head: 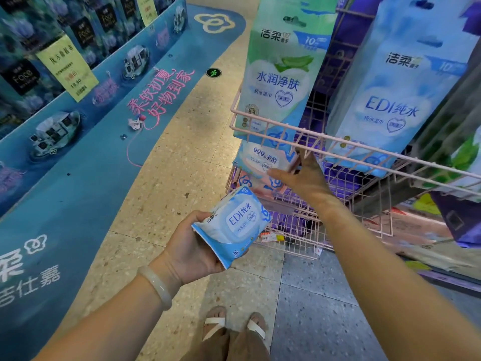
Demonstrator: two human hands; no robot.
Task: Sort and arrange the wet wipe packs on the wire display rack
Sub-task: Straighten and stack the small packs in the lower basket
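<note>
Down at waist height in the head view, our left hand (194, 252) is closed around a small blue wet wipe pack (232, 226) marked "EDI", thumb on the near edge, fingers wrapped underneath, pack tilted with its label facing up at the camera and held clear of the pink wire rack (338, 149). Pale bangle (156, 286) on that wrist. Our right hand (303, 175) reaches under the rack's upper basket rim into the lower tier; thumb and fingers are spread partway and touching the right edge of a pink wet wipe pack (266, 158) marked "999", but we cannot tell if the grip is actually closed on it, since the fingertips are hidden behind the wires and the pack. That pink pack sits on top of at least one more pink pack (256, 182) at the left end of the lower tier. Upper basket holds a tall green multipack (279, 74) standing at the left end and a tall blue multipack (390, 100) to its right, both leaning, bottoms behind the front wire. Purple packaging (348, 43) fills the space behind them. Floor is speckled terrazzo (182, 183) with a blue floor decal (86, 178) on the left, running along a blue display stand (78, 61) that carries a yellow price tag (69, 69). Our sandalled feet (234, 327) are at the bottom edge.
</note>
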